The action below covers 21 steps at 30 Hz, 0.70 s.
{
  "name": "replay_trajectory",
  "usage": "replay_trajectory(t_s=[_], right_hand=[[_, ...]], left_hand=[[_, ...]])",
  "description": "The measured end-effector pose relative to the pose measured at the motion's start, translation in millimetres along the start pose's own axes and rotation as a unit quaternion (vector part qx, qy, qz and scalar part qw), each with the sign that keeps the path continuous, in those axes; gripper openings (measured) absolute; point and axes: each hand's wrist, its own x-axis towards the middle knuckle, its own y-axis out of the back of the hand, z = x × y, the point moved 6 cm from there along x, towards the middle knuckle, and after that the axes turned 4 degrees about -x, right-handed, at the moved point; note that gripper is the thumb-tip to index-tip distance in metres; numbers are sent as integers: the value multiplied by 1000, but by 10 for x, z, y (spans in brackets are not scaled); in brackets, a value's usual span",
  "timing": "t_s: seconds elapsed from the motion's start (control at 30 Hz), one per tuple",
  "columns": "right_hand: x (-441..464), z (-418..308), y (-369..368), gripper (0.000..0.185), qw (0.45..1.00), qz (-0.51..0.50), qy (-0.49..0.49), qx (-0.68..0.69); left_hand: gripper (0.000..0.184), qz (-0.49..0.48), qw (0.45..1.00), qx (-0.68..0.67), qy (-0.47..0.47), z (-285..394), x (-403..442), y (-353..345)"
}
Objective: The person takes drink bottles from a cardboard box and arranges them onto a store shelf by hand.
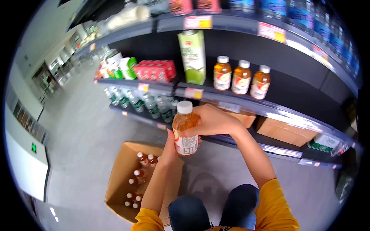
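Note:
Between my two hands, in front of the shelf, is an upright juice bottle (186, 129) with a white cap, amber contents and a printed label. My right hand (214, 120) wraps round its upper right side. My left hand (170, 148) is closed on the lower left side, its fingers partly hidden behind the bottle. Three matching juice bottles (241, 79) stand in a row on the middle shelf, beyond my right hand. Below my left arm, an open cardboard box (115, 181) on the floor holds several more white-capped bottles (140, 173).
Left of the row stands a tall green-and-white carton (192, 57), then red packs (156, 70). Clear bottles (137, 102) line the lower shelf. Cardboard boxes (285, 131) sit low on the right. The shelf edge (250, 100) carries price tags. My knees (189, 211) are close below.

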Motion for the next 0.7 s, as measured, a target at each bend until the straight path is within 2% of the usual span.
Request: replay_trajectory(t_s=[0.07, 0.1, 0.17, 0.2, 0.23, 0.27, 0.37, 0.43, 0.57, 0.7], right_hand=[[-23, 98, 88, 50, 994, 68, 24, 81], [-565, 299, 437, 50, 996, 72, 8, 59], [-831, 395, 628, 52, 977, 197, 2, 84], [-1033, 474, 720, 55, 967, 232, -2, 105], [-1214, 505, 835, 56, 945, 317, 3, 79], [-1365, 586, 890, 54, 926, 372, 6, 68], [-1873, 757, 1068, 50, 866, 499, -25, -32], [-2112, 751, 1197, 46, 833, 543, -17, -105], [-2373, 861, 1424, 43, 818, 559, -2, -138], [-2493, 1036, 1483, 44, 838, 536, -65, -77]], left_hand=[[71, -67, 997, -49, -9, 60, 172, -123], [71, -87, 994, -67, -16, -125, 349, -803], [69, -48, 996, -47, -50, -77, 508, -1012], [67, 44, 995, -40, -83, -184, 612, -1133], [64, 11, 992, -22, -122, -210, 705, -1270], [63, 10, 992, -30, -120, -237, 774, -1416], [59, -19, 989, -76, -128, -217, 892, -2089], [59, -46, 986, -64, -145, -248, 1030, -2385], [57, -70, 983, -26, -169, -277, 1211, -2834], [61, -108, 986, -81, -94, -504, 1321, -2981]])
